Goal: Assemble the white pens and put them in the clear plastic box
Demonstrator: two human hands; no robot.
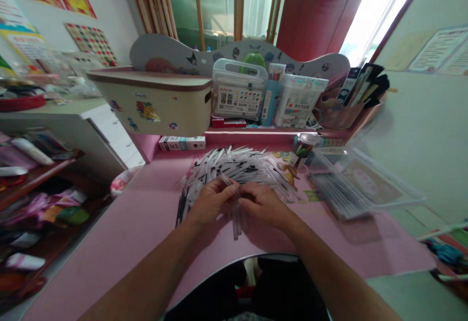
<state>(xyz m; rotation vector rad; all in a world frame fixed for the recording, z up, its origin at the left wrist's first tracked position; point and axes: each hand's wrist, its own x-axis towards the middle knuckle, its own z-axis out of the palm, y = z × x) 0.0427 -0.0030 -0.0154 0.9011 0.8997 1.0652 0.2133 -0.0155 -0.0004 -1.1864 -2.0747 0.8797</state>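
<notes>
Both hands meet over the front of the pile at the middle of the desk. My left hand [213, 199] is closed, its thumb and fingers pinching thin translucent pens [236, 223] that hang toward the desk's front. My right hand [261, 201] is closed beside it on the same small bunch, fingertips nearly touching the left ones. Exactly which pen each hand grips is partly hidden by the fingers. Just behind spreads a loose heap of slim whitish pens [234, 161], some with black parts. Darker ones lie at the heap's left edge.
On the pink desk [146, 243], a clear plastic box [395, 197] stands at right, next to stacked pens [336, 199]. A jar of pens [303, 148] is behind. The shelf above bears a cream bin [161, 109], marker cases [239, 92] and a pen holder [340, 114].
</notes>
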